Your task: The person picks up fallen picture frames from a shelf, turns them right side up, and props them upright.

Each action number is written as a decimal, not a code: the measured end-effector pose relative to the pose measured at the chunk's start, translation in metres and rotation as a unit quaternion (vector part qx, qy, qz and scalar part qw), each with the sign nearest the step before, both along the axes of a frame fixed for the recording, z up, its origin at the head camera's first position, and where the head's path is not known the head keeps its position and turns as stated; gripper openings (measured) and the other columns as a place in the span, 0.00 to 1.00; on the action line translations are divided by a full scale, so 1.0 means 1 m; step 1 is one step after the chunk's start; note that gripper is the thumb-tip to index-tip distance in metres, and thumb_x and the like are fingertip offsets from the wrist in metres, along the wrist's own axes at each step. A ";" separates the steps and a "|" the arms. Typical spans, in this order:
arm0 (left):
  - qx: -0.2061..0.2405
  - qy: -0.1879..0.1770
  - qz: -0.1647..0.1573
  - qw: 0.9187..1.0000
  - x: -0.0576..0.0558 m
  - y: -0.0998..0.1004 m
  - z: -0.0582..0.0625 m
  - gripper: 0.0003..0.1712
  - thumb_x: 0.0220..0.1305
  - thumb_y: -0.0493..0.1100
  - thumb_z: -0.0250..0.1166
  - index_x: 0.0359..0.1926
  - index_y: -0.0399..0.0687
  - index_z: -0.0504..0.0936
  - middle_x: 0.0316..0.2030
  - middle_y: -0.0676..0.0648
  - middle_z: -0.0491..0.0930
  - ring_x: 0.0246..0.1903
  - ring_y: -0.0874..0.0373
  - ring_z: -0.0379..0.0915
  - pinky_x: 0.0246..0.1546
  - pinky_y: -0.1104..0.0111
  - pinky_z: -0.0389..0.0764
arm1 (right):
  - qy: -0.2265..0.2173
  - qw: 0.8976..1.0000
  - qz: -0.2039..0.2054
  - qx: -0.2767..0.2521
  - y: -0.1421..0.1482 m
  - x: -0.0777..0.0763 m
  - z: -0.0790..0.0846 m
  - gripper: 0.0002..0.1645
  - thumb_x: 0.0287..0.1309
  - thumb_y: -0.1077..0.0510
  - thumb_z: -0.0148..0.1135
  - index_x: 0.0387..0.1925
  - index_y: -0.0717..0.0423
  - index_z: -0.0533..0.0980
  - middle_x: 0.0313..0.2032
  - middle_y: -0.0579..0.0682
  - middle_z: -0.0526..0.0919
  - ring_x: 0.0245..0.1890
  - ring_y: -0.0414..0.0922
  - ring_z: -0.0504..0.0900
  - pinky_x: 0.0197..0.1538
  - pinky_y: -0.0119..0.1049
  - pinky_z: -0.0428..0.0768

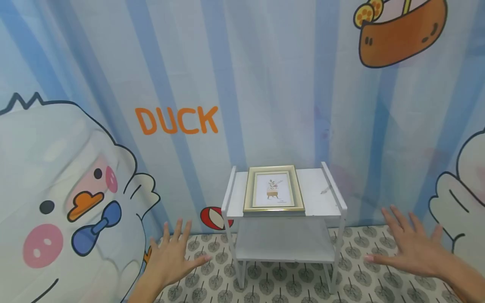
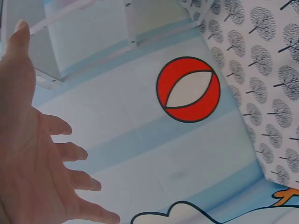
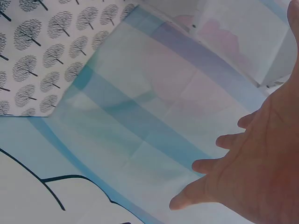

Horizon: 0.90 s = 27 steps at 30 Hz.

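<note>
Head view: a small white two-tier desk (image 1: 316, 200) stands before a blue-striped cartoon curtain (image 1: 273, 84), on tree-patterned flooring (image 1: 291, 286). A rectangular gold picture frame (image 1: 274, 191) lies on top, its print (image 1: 272, 188) upright toward the curtain, long axis unclear. It lies between the splayed, empty left hand (image 1: 170, 256) and right hand (image 1: 414, 248), well apart from both.

gold frame (image 1: 296, 189), white table (image 1: 317, 203), tree-print floor (image 1: 288, 277)

From where I stand, bold orange "DUCK" lettering (image 1: 176, 120) marks a blue-striped hanging cloth (image 1: 273, 105). Below and left of the lettering is a big white cartoon duck (image 1: 49, 147); below and right, a red-and-white printed ball (image 1: 214, 218); lower still, pale tree-patterned flooring (image 1: 288, 277).
</note>
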<state>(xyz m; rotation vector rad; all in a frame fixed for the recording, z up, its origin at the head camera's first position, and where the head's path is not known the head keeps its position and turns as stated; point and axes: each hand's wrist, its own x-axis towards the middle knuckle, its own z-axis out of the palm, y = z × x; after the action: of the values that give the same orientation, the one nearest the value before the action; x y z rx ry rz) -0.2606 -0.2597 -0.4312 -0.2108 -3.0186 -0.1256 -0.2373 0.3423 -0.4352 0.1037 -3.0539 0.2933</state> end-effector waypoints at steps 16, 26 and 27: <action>0.078 0.047 -0.069 0.993 0.023 0.034 0.054 0.63 0.65 0.82 0.56 0.85 0.49 0.51 0.82 0.38 0.57 0.75 0.30 0.64 0.59 0.32 0.79 | 0.054 0.996 0.065 0.008 -0.027 0.010 0.044 0.78 0.54 0.19 0.66 0.83 0.65 0.43 0.78 0.79 0.45 0.68 0.85 0.58 0.53 0.85 0.69; 0.110 0.133 -0.123 0.977 0.021 0.061 0.088 0.42 0.73 0.64 0.65 0.76 0.45 0.70 0.66 0.38 0.78 0.54 0.42 0.85 0.45 0.50 0.89 | 0.101 0.985 0.121 -0.070 -0.058 0.009 0.081 0.59 0.66 0.35 0.68 0.79 0.69 0.54 0.73 0.78 0.60 0.68 0.79 0.66 0.60 0.79 0.72; 0.112 0.143 -0.130 0.975 0.020 0.063 0.091 0.39 0.73 0.62 0.66 0.74 0.45 0.73 0.64 0.39 0.79 0.53 0.43 0.85 0.45 0.51 0.89 | 0.110 0.984 0.122 -0.071 -0.061 0.009 0.085 0.55 0.67 0.37 0.68 0.77 0.70 0.58 0.71 0.78 0.64 0.67 0.78 0.68 0.60 0.77 0.73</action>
<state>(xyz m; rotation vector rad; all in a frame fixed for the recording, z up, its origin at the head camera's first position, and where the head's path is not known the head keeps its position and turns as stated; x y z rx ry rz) -0.2402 -0.1967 -0.3400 -0.5508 -2.6508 -0.4174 -0.2285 0.2809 -0.3499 0.4712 -2.7900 0.4780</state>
